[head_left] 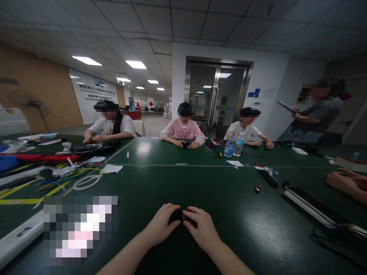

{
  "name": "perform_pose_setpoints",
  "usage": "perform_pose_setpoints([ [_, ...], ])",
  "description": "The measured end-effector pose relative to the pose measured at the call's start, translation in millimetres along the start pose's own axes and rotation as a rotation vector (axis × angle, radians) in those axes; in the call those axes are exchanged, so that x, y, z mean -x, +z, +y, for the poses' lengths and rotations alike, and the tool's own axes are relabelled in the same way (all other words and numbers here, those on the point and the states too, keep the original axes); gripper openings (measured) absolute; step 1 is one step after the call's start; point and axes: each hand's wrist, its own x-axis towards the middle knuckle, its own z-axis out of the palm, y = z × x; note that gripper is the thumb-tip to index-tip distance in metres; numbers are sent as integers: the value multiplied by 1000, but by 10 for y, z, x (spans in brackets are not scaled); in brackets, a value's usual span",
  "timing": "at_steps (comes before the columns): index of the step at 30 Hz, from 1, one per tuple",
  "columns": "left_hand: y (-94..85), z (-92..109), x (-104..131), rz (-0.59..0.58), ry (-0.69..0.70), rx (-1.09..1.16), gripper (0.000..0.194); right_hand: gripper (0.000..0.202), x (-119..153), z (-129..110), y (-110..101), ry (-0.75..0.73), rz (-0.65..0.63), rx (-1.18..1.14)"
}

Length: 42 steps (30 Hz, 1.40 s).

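Both my hands meet over the green table [149,183], close in front of me. Between them is a small black object [181,215], mostly covered by fingers, so its kind cannot be made out. My left hand [162,223] curls its fingers and thumb round the left end of it. On the right end, my right hand [202,226] has its fingers bent over the top and its thumb against the near side.
A pixelated patch [83,229] and a white bar [20,238] lie to the left, below coiled white tubing [87,182] and cables. To the right are a dark-topped flat device [315,206] and a co-worker's hands [346,183]. Water bottles [233,146] stand across the table, near seated people.
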Motion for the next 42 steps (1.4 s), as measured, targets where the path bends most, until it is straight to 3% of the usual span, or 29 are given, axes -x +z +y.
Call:
perform_pose_setpoints([
  [11,22,0,0,13,5,18,47,30,10,17,5,40,30,-31],
  [42,-30,58,8,-4,9,16,35,27,35,-50,-35,19,47,-56],
])
